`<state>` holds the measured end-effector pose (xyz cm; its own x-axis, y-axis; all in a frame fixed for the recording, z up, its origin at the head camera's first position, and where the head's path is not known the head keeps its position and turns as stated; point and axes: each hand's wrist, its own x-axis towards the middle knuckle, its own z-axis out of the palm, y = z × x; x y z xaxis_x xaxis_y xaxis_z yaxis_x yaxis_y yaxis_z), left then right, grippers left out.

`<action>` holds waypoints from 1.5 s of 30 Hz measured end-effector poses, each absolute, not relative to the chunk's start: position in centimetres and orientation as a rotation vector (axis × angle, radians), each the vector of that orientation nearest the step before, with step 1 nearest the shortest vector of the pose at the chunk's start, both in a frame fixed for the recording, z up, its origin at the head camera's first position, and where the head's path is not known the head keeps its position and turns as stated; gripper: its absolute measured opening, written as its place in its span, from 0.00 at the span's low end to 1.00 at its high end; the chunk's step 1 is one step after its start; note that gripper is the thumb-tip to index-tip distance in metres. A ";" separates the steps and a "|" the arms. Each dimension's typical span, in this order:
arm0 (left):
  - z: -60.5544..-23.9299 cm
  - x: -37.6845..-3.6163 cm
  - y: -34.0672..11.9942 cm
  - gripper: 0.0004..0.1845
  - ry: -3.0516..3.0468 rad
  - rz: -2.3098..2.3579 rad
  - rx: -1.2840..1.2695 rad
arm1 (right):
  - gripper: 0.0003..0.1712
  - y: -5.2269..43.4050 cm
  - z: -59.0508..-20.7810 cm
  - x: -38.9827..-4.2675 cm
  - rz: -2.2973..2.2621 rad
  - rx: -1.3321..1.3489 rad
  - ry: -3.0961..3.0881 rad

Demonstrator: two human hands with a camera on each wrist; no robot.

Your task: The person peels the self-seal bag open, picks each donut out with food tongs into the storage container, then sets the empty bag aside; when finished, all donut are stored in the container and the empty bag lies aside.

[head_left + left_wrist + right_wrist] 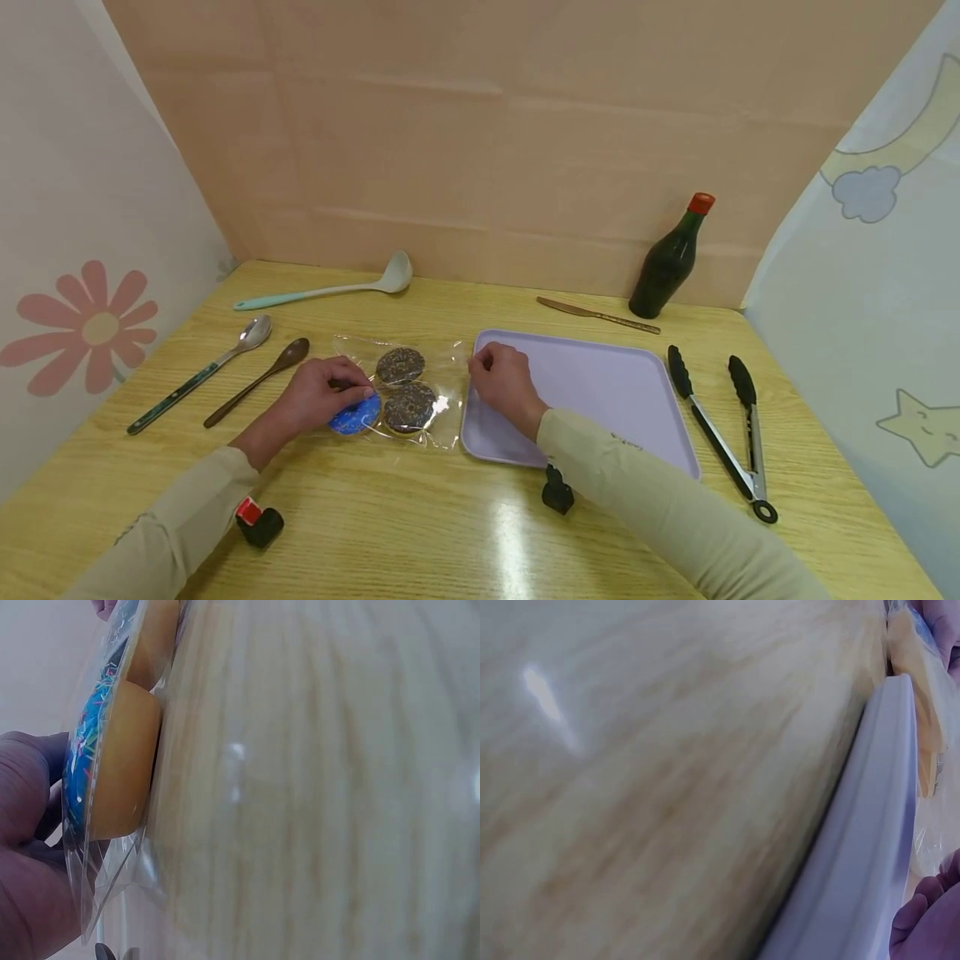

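A clear plastic bag [447, 400] lies on the table with three doughnuts in it. Two have dark, sprinkled icing, an upper doughnut [401, 366] and a lower doughnut [409, 408]; the third is a blue doughnut [355, 414] with coloured sprinkles, seen side-on in the left wrist view. At the bag's left side my left hand [318, 398] pinches the plastic, its thumb over the blue doughnut. My right hand [504, 379] has its fingers curled, thumb and forefinger pinching the bag's right edge. It is over the left rim of a lilac tray [600, 392].
Left lie a metal spoon [202, 383], a wooden spoon [258, 382] and, farther back, a ladle [330, 291]. Behind the tray are a gold-coloured knife [597, 315] and a dark bottle [665, 267] with a red cap. Tongs [720, 437] lie right of the tray.
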<state>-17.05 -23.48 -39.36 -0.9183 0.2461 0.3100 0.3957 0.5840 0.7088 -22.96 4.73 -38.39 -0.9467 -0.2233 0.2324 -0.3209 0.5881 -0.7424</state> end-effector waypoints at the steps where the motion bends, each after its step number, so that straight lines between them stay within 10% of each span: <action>1: -39.3 -17.1 -23.5 0.02 -2.632 -1.245 -0.543 | 0.08 4.7 -38.4 -22.9 1.299 0.454 -2.691; 24: -39.1 -17.3 -23.0 0.02 -2.639 -1.175 -0.545 | 0.09 5.8 -38.3 -23.0 1.250 0.287 -2.775; 36: -39.1 -16.9 -23.2 0.01 -2.604 -1.227 -0.465 | 0.04 7.6 -38.7 -22.0 0.858 1.185 -2.549; 45: -39.6 -16.9 -23.7 0.02 -2.559 -1.296 -0.443 | 0.05 7.9 -39.3 -21.4 0.796 1.369 -2.527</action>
